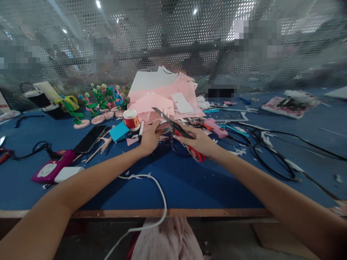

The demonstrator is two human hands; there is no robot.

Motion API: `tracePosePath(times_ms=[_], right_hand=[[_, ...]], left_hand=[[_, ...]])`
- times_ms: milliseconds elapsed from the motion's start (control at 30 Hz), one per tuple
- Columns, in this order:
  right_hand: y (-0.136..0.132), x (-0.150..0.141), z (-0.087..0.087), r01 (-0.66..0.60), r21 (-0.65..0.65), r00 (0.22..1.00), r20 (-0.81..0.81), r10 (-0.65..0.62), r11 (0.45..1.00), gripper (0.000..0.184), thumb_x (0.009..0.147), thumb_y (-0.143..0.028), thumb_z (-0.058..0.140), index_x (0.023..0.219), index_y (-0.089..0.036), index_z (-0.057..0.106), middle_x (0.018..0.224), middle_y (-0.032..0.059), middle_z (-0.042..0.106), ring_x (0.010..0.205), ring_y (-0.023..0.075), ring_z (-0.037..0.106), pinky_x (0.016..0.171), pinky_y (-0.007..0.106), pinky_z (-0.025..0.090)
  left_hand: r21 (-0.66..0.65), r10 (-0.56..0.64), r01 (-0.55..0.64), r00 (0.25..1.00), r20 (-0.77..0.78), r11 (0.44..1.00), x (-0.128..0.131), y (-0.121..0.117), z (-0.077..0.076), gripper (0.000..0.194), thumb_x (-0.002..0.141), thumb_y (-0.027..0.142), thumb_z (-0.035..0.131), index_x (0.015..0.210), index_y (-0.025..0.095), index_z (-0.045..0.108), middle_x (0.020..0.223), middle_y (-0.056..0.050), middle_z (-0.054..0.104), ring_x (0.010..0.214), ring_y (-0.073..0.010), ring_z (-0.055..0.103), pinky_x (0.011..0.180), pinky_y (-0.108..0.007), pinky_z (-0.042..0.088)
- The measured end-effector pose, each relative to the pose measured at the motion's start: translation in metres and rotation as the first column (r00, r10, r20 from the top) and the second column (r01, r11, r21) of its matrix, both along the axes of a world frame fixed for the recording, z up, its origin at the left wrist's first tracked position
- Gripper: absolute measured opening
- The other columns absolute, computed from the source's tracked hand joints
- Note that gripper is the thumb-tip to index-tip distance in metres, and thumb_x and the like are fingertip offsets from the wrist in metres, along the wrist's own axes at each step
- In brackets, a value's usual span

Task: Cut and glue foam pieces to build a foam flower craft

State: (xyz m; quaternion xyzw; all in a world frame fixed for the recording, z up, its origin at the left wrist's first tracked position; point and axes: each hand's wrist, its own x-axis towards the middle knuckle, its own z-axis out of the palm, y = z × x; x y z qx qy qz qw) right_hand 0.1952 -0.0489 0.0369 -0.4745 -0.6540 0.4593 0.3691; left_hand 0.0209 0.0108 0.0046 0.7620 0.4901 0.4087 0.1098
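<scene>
My right hand (202, 142) is closed around scissors (176, 127) with red handles. Their dark blades point up and to the left, over the paper scraps. Just left of the blades, my left hand (150, 139) is closed with its fingertips pinched together. What they hold is too small and partly hidden to make out; pale pink paper lies right behind them. Beside this hand are a black-and-white marker (141, 130), a red-and-white tub (131, 120) and a blue paper square (119, 131). Large pink sheets (154, 103) rise behind both hands.
Several green paper plants on pink discs (98, 119) stand back left. A dark phone (90, 139) and a purple power socket (55, 166) lie at left. To the right are a pink glue gun (218, 129) and looped black cable (257, 155). A white cord (162, 195) crosses the front edge.
</scene>
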Motion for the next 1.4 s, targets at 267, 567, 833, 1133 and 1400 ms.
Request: tracePosePath(times_ms=[267, 567, 833, 1133, 1400], right_hand=[[0.001, -0.002, 0.001, 0.067, -0.055, 0.994, -0.082, -0.071, 0.996, 0.070, 0.079, -0.028, 0.058, 0.142, -0.020, 0.031, 0.036, -0.0097, 0.044, 0.024, 0.0085, 0.041, 0.025, 0.019, 0.037], [0.003, 0.000, 0.000, 0.076, -0.137, 0.990, -0.109, -0.091, 0.988, 0.071, 0.078, -0.028, 0.060, 0.142, -0.023, 0.031, 0.036, -0.0105, 0.043, 0.024, 0.0076, 0.038, 0.025, 0.018, 0.035], [0.000, -0.002, 0.001, 0.058, -0.106, 0.987, -0.140, -0.073, 0.993, 0.071, 0.077, -0.029, 0.060, 0.142, -0.021, 0.031, 0.036, -0.0098, 0.044, 0.024, 0.0075, 0.039, 0.025, 0.017, 0.035], [0.002, 0.001, -0.001, 0.025, -0.073, 0.988, -0.151, -0.036, 0.997, 0.070, 0.078, -0.030, 0.059, 0.142, -0.020, 0.033, 0.037, -0.0088, 0.048, 0.024, 0.0083, 0.040, 0.025, 0.018, 0.035], [0.001, 0.001, 0.000, 0.028, -0.071, 0.991, -0.129, -0.037, 0.997, 0.069, 0.078, -0.027, 0.059, 0.142, -0.020, 0.032, 0.037, -0.0097, 0.046, 0.024, 0.0077, 0.040, 0.025, 0.018, 0.037]], left_hand=[[-0.024, 0.015, -0.010, 0.982, 0.186, 1.000, 0.002, -0.001, 0.001, 0.030, 0.074, 0.017, 0.059, 0.103, 0.016, 0.053, 0.089, -0.005, 0.063, 0.083, -0.0193, 0.057, 0.080, -0.034, 0.044], [-0.055, -0.009, 0.045, 0.847, 0.532, 0.997, 0.000, 0.010, -0.006, 0.023, 0.071, 0.012, 0.058, 0.094, 0.016, 0.053, 0.088, -0.003, 0.062, 0.083, -0.0160, 0.059, 0.079, -0.031, 0.048], [0.113, -0.209, 0.176, 0.827, 0.522, 0.978, 0.000, 0.013, -0.008, 0.027, 0.075, 0.011, 0.049, 0.101, 0.019, 0.053, 0.103, -0.004, 0.060, 0.100, -0.0157, 0.056, 0.093, -0.033, 0.043], [0.063, -0.218, 0.217, 0.830, 0.514, 0.974, 0.003, 0.005, -0.002, 0.034, 0.068, 0.003, 0.046, 0.097, 0.017, 0.057, 0.098, -0.004, 0.065, 0.095, -0.0159, 0.059, 0.088, -0.031, 0.047], [0.070, -0.210, 0.198, 0.892, 0.402, 0.978, 0.001, 0.005, -0.003, 0.030, 0.071, 0.005, 0.047, 0.096, 0.015, 0.059, 0.097, -0.005, 0.065, 0.093, -0.0165, 0.059, 0.086, -0.031, 0.046]])
